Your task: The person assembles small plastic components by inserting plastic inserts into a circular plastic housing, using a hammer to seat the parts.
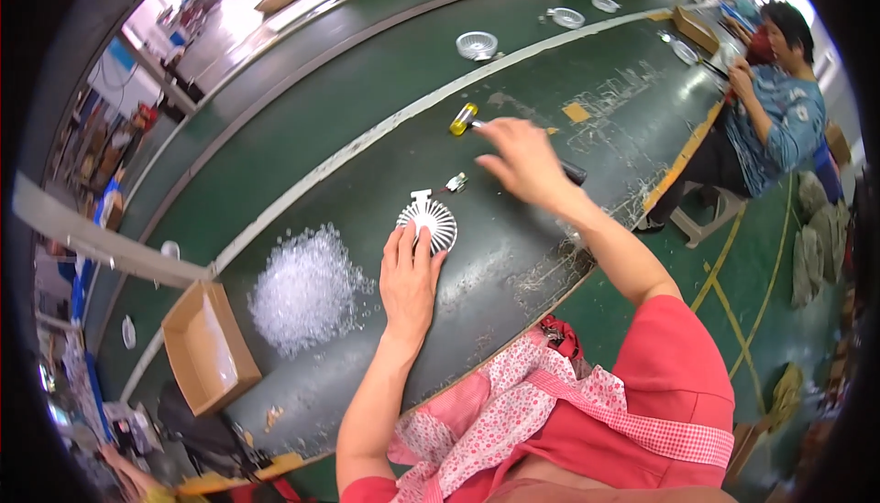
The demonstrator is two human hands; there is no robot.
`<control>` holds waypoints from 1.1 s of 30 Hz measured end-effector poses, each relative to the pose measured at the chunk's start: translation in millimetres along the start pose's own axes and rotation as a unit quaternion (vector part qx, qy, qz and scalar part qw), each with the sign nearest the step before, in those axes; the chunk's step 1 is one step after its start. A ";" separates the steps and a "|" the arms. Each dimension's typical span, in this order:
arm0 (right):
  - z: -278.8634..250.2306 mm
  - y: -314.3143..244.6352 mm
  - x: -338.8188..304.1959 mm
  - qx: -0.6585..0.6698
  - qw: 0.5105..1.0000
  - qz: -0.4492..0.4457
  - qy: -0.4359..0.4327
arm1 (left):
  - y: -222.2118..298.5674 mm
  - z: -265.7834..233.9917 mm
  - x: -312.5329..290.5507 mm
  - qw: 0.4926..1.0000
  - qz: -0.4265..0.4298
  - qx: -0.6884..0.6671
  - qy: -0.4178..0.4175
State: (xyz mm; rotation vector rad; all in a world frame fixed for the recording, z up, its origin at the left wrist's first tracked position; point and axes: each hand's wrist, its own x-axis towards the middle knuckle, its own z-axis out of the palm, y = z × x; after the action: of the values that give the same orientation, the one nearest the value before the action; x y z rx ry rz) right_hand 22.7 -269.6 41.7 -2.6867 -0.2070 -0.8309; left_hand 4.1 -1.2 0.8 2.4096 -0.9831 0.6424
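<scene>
L hand (410, 283): flat-ish, fingers nearly straight, tips laid over near part of white finned disc (439, 221), which sits between 12 and 1 o'clock of it; no wrap-around grip visible. R hand (524, 159): open, thumb apart from fingers, over mallet (466, 119); can't tell if touching. Mallet's yellow head at 10 o'clock of R hand, dark handle end approx 4. Disc prob. light + stiff, smooth; thin fins may chip, so hold by outer rim, thumb opp. fingers. Small connector w/ wires (456, 182) at disc's 1 o'clock, likely fragile; don't pull. Clear plastic bits (307, 290) heaped at disc's 8 o'clock, carton (229, 377) further out, same dir.
</scene>
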 end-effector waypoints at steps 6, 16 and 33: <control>13.8 48.9 -24.0 -0.153 0.986 0.067 -0.023 | 2.3 -8.6 3.4 0.999 -0.015 -0.017 0.028; -30.0 -43.9 -53.8 0.194 0.974 0.042 -0.109 | 6.1 -11.7 -2.0 0.999 -0.029 -0.024 0.032; -10.3 -5.0 -25.0 -0.033 0.999 -0.003 -0.009 | -44.1 -48.2 7.4 0.993 -0.060 -0.017 0.100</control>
State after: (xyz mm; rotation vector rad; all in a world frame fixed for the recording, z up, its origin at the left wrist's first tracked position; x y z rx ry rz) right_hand -4.4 -269.6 36.8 -2.7573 -0.1939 -0.8308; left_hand 29.3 50.5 32.6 2.3009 -0.7548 0.7980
